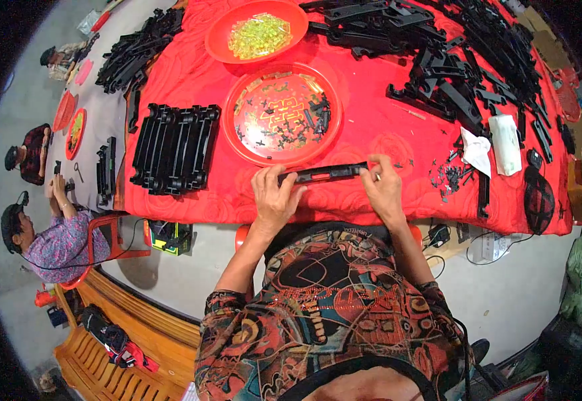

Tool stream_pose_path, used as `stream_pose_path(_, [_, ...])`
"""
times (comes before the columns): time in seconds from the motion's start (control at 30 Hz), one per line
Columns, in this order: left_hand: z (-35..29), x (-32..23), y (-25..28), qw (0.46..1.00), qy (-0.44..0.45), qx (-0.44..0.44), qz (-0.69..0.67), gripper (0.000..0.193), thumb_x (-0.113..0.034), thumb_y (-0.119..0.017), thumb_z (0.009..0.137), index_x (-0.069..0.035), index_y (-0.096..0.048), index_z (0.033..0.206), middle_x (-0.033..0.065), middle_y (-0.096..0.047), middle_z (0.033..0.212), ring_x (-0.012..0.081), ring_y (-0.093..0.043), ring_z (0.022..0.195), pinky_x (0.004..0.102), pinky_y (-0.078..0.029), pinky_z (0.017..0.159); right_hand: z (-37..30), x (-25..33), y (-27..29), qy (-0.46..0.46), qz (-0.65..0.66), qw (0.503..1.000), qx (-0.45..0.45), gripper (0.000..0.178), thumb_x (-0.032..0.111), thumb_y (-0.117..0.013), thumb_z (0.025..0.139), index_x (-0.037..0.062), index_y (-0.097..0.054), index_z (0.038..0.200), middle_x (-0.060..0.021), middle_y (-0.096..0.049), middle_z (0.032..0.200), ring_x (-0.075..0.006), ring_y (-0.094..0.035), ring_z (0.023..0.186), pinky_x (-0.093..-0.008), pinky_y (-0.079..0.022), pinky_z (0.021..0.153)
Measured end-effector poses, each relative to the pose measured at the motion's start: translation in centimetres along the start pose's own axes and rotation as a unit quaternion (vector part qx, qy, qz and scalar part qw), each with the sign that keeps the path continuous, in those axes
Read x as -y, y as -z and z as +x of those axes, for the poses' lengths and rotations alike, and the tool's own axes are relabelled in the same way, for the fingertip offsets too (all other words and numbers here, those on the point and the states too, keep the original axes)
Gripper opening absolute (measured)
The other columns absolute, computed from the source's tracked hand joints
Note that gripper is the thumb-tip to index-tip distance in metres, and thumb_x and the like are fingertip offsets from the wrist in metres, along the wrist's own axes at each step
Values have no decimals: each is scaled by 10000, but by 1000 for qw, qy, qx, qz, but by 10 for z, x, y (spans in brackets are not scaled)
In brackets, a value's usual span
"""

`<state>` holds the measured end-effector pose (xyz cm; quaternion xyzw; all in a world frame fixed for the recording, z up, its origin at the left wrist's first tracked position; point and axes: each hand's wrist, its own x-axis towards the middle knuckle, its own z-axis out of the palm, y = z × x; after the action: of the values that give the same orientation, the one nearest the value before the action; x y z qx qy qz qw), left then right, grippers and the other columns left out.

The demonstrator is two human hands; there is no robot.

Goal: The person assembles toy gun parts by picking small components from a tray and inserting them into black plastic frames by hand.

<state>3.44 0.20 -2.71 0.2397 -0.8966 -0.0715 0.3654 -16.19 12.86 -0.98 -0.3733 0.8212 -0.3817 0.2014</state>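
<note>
A slim black plastic bar (324,173) with a slot in its middle is in the centre of the frame, above the near edge of the red tablecloth (371,113). The left hand (275,194) is clamped on the left end of this bar, thumb on one side and fingers on the other. The right hand (382,187) is at the other end, its thumb and fingertips close together and touching the bar; I cannot tell if they grip it firmly or press some small piece there.

Just above the bar I see a round red tray (337,127), with small black pieces (271,139) scattered inside. Beyond it, at the top of the frame, a red bowl (219,37) holds many yellow-green pieces (261,37). To the left of the tray, black bars lie side by side in a stack (176,148). A large heap of black parts (438,73) covers the upper right, and below it a white roll (505,144) stands beside a crumpled tissue (476,150). At the left of the frame, a co-worker in a flowered shirt (67,247) sits at another table.
</note>
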Motion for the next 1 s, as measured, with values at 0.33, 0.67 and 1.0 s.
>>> stream_pose_path(0.33, [77,82,-11,1000,22,-13,5,141,-37,-666,703,-39,-600,827,104,-570,822,288,-532,785,384,-439,711,9,-35,-7,88,174,960,-203,196,165,-461,931,19,-588,965,4,-472,762,-56,-409,610,-215,-338,538])
stream_pose_path(0.67, [145,147,-77,987,-66,29,140,92,-109,-570,765,-62,-608,834,94,-569,792,283,-531,785,394,-448,698,-3,-43,-14,61,305,937,-158,185,146,-443,937,27,-576,989,33,-424,647,-50,-389,570,-215,-332,508])
stream_pose_path(1.0, [171,140,-119,964,-93,94,230,102,-104,-529,747,-54,-564,828,110,-531,828,273,-516,826,395,-419,701,1,-39,-15,94,218,957,-164,185,151,-456,939,18,-583,956,32,-431,643,-47,-390,583,-207,-326,527])
